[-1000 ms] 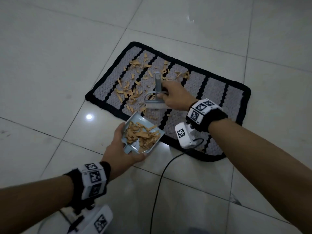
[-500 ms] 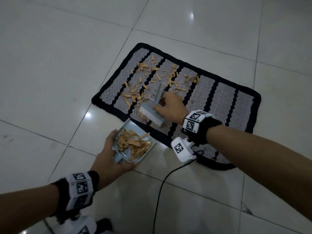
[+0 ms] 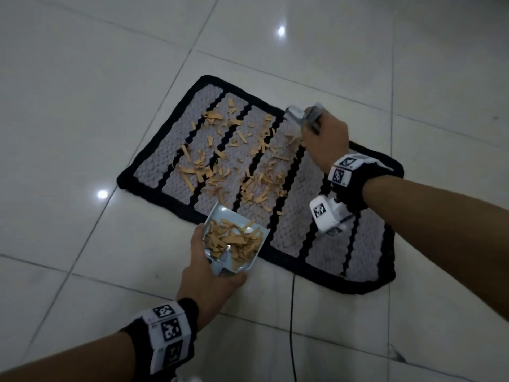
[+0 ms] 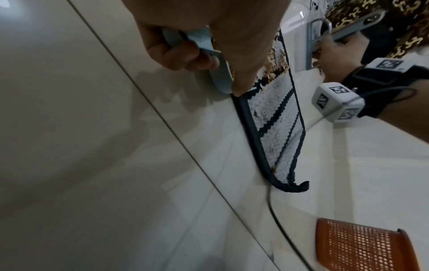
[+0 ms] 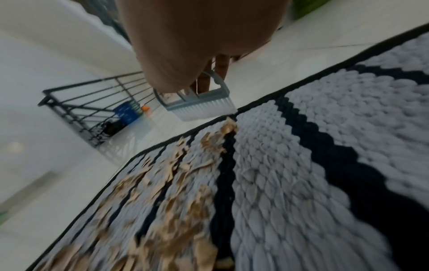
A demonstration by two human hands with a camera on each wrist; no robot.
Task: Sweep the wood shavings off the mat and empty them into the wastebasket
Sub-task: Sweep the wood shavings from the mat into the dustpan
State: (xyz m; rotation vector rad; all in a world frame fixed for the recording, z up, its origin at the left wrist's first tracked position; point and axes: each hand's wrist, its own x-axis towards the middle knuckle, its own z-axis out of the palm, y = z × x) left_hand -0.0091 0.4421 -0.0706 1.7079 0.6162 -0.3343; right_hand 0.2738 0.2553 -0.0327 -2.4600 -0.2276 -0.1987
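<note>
Lower centre of the head view: left hand [image 3: 205, 274] curled around the handle of the light blue dustpan [image 3: 237, 241], with a heap of wood shavings [image 3: 234, 241] inside, at the near edge of the mat [image 3: 325, 244]. Behind it, more shavings [image 3: 220, 166] scattered on the left half of the grey striped mat. Upper right: right hand [image 3: 325, 139] closed around the grey brush [image 3: 303, 117], at the far border. Orange wastebasket [image 4: 362, 245] in the lower right of the left wrist view.

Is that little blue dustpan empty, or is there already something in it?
Partly full. The dustpan, held by the left hand, carries a heap of tan wood shavings; bare blue shows near its front lip.
</note>
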